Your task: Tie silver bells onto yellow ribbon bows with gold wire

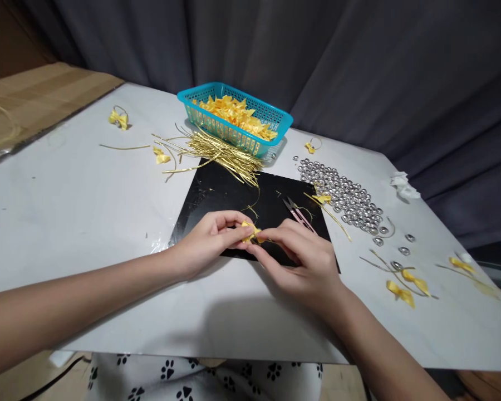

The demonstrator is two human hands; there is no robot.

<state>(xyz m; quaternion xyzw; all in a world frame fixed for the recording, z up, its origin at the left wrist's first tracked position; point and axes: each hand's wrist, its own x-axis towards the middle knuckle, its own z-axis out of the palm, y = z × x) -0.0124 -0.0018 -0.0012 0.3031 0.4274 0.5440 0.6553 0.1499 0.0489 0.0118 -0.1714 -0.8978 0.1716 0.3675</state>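
Between my two hands is a small yellow ribbon bow (250, 229), held above the black mat (271, 195). My left hand (221, 236) pinches its left side with thumb and fingers. From the right, the thumb and forefinger of my right hand (296, 250) close on its other side. My fingers cover part of the bow, and any wire in it is hard to make out. A pair of pink-handled thread snips (298, 214) lies on the mat just beyond my right hand. Thin gold wire (253, 210) curls on the mat past my fingertips.
A blue basket (284, 123) of yellow bows stands at the back, with a heap of gold twist ties (225, 156) before it. Silver oval beads (342, 192) spread to the right. Loose bows (401, 293) and wires lie at right; a wired bow (119, 118) sits far left.
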